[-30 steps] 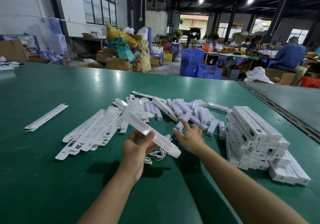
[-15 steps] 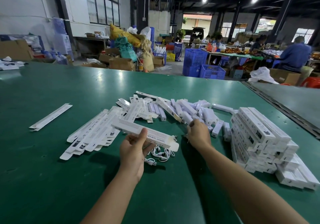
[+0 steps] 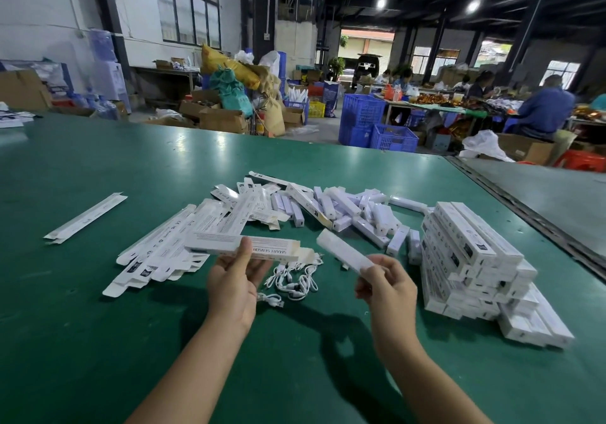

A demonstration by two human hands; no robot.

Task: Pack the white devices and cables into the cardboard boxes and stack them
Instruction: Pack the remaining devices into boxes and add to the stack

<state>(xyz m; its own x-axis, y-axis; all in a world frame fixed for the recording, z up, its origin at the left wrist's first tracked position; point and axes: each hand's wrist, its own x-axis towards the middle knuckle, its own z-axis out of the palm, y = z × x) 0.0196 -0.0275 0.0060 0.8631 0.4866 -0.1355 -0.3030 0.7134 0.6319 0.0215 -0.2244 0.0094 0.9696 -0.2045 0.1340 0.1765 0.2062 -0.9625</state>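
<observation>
Left hand (image 3: 234, 279) grips long white cardboard box (image 3: 242, 246) near mid-length, thumb on top. Box axis runs left-right, open flapped end faces right. Right hand (image 3: 387, 284) pinches slim white bar-shaped device (image 3: 344, 253) by near end. Device axis runs diagonal, free end up-left, near box mouth but apart. Likely next: line up axes, right hand feeds device in.

White coiled cables (image 3: 292, 281) lie on green bench (image 3: 98, 325) between hands. Stack of packed white boxes (image 3: 472, 259) at right, flat box blanks (image 3: 164, 246) at left.

Warehouse beyond: blue plastic crates (image 3: 360, 118), seated workers (image 3: 544, 108).
</observation>
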